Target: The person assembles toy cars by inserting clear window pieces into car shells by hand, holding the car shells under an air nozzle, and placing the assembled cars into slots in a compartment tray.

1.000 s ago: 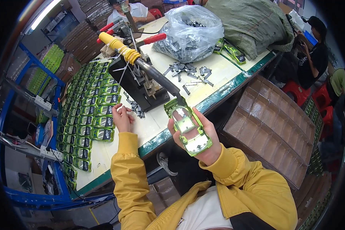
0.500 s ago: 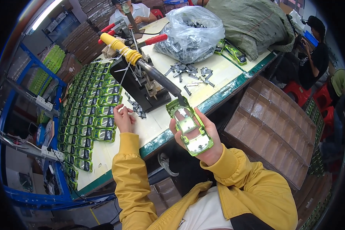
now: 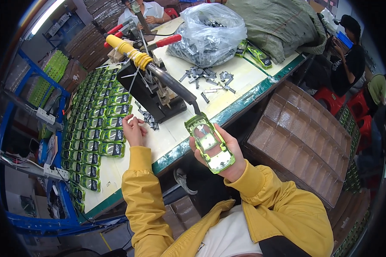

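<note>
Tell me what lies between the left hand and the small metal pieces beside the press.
Nothing visible does. The left hand rests on the table with its fingertips right beside the small metal pieces at the foot of the black hand press; only bare tabletop separates them.

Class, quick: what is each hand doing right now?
Left hand: open, fingertips at the small metal parts on the table.
Right hand: holding the green toy car shell.

The workbench (image 3: 227, 96) carries toy cars (image 3: 99, 124), a press (image 3: 152, 92) and metal parts (image 3: 210, 77).
</note>
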`<action>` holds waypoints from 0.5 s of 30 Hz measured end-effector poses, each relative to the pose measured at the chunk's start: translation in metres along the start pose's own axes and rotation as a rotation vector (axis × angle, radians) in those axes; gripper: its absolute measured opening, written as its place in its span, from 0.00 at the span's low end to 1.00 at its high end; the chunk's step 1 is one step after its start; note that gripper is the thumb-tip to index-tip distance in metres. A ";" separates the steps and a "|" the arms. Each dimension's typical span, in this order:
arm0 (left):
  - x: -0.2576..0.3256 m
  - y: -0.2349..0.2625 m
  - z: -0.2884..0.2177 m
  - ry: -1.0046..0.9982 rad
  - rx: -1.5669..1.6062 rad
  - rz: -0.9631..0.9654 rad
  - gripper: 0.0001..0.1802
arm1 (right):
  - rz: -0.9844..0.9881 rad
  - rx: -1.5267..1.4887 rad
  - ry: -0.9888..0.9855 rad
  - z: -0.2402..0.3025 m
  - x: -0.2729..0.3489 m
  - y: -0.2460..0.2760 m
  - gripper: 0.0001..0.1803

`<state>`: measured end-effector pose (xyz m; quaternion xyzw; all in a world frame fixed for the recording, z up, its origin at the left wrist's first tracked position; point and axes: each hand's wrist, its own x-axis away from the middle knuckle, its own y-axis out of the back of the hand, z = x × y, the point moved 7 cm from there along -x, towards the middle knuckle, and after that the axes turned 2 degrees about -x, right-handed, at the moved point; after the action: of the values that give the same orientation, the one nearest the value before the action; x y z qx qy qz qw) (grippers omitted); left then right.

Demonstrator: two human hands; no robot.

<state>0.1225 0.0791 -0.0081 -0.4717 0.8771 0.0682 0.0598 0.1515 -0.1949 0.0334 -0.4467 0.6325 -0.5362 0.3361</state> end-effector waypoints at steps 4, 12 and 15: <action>0.002 -0.002 -0.003 0.012 -0.037 -0.005 0.10 | -0.020 0.054 -0.021 0.000 0.003 0.001 0.18; 0.000 0.000 0.001 0.013 -0.031 -0.006 0.10 | -0.046 0.084 -0.059 -0.002 0.003 0.005 0.19; -0.001 0.001 0.003 0.015 -0.037 -0.007 0.10 | -0.059 0.103 -0.062 -0.001 0.002 0.008 0.19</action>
<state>0.1224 0.0803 -0.0105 -0.4761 0.8745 0.0805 0.0448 0.1478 -0.1961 0.0257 -0.4638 0.5796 -0.5637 0.3621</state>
